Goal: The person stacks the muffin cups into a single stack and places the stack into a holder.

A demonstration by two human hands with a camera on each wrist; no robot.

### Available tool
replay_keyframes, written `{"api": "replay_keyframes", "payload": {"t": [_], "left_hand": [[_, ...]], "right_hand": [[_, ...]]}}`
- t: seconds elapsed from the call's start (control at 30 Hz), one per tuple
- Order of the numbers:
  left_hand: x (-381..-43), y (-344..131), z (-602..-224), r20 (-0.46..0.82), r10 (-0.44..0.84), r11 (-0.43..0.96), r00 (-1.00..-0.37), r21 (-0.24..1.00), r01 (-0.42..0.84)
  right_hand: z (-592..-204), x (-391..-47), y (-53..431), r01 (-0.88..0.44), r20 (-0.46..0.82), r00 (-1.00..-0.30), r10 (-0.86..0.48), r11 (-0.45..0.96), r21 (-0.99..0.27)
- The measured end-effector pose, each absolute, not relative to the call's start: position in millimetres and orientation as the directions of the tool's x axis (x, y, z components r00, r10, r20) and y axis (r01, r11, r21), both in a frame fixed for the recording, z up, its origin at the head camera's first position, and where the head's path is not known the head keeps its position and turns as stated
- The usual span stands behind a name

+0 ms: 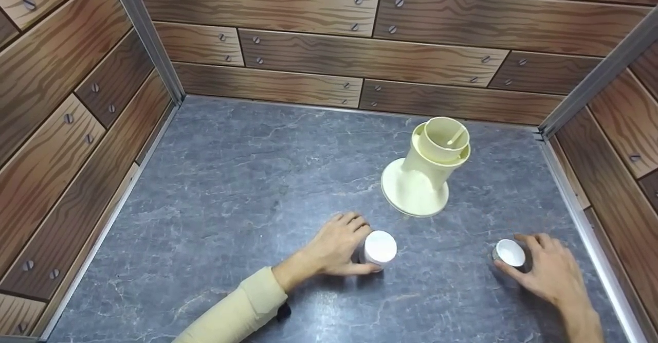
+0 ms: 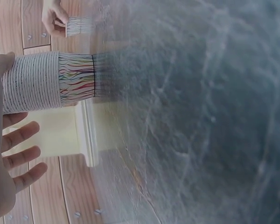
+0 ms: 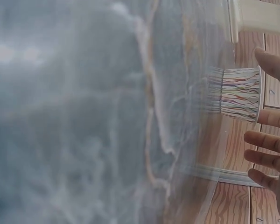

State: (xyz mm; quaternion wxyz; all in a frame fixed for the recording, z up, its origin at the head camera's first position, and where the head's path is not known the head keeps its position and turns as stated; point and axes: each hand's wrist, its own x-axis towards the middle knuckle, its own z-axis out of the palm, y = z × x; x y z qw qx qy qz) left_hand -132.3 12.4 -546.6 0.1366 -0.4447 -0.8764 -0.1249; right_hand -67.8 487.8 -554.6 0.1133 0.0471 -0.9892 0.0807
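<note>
Near the front middle, my left hand holds a stack of nested paper cups between thumb and fingers. In the left wrist view the stack shows many white rims and a wall with coloured wavy lines; the other fingers spread beside it. Toward the right, my right hand has thumb and index finger at the rim of a single paper cup. That cup stands upright on the table with the same wavy lines, its remaining fingers apart from it.
Behind the hands stands a pale yellow plastic holder with a wide round base and a tilted tube, a cup-like insert in its mouth. Wood-patterned walls with metal edging enclose the grey marbled table at back and sides.
</note>
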Motion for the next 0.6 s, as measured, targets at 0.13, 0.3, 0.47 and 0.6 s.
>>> {"api": "replay_keyframes", "payload": {"t": [0.13, 0.3, 0.47, 0.6], "left_hand": [[-133.2, 12.4, -546.6, 0.359, 0.741, 0.572, -0.568, 0.106, 0.814], [-133.4, 12.4, -547.8, 0.364, 0.742, 0.566, -0.563, 0.111, 0.817], [-133.3, 11.7, -547.8, 0.363, 0.742, 0.563, -0.563, 0.119, 0.818], [-132.7, 11.6, -547.6, 0.356, 0.745, 0.563, -0.565, 0.12, 0.818]], "right_hand": [[-554.7, -68.9, 489.6, -0.109, 0.225, -0.971, -0.078, 0.985, -0.131], [-555.2, -67.5, 491.2, -0.097, 0.206, -0.976, -0.068, 0.986, -0.132], [-556.5, -66.7, 492.4, -0.098, 0.213, -0.974, -0.071, 0.988, -0.122], [-556.3, -66.1, 492.5, -0.099, 0.209, -0.975, -0.074, 0.989, -0.112]]}}
